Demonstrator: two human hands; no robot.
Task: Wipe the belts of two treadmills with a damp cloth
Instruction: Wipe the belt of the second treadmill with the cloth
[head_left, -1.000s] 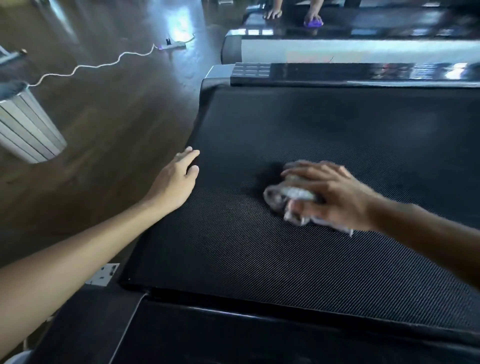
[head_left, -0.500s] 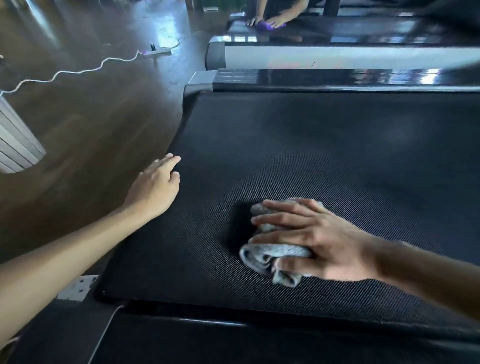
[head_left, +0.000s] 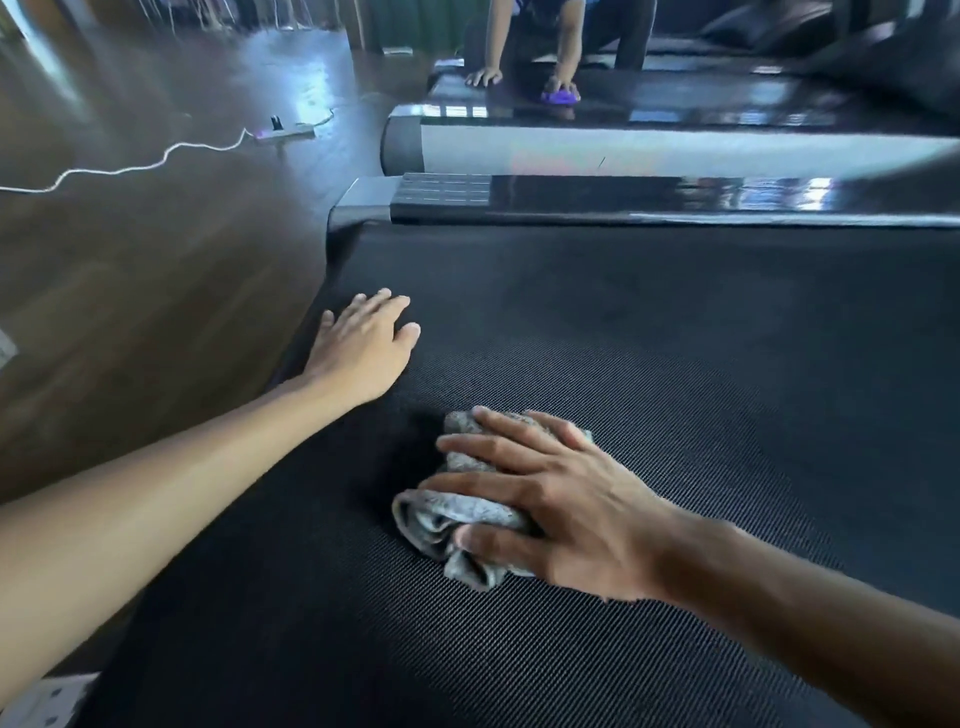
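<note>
At the far left a white cable snaked across the dark wooden floor to a power strip lying short of the treadmills. Next came the left hand, laid flat and palm down on the left edge of the near treadmill's black belt. Its fingers were straight and slightly spread, holding nothing, and the bare forearm ran back toward the lower left corner. To its right, toward the middle of the belt and apart from that hand, lay the grey cloth, bunched into folds and pressed against the textured surface. The right hand covered it from the right: the fingers spread over the top of the bundle and bent down around it, while the thumb pressed into its near side, so that the cloth was gripped between them. Beyond the belt ran a glossy black side rail. Behind it stood the second treadmill, where another person's hands rested on the deck, one of them on a purple cloth.
</note>
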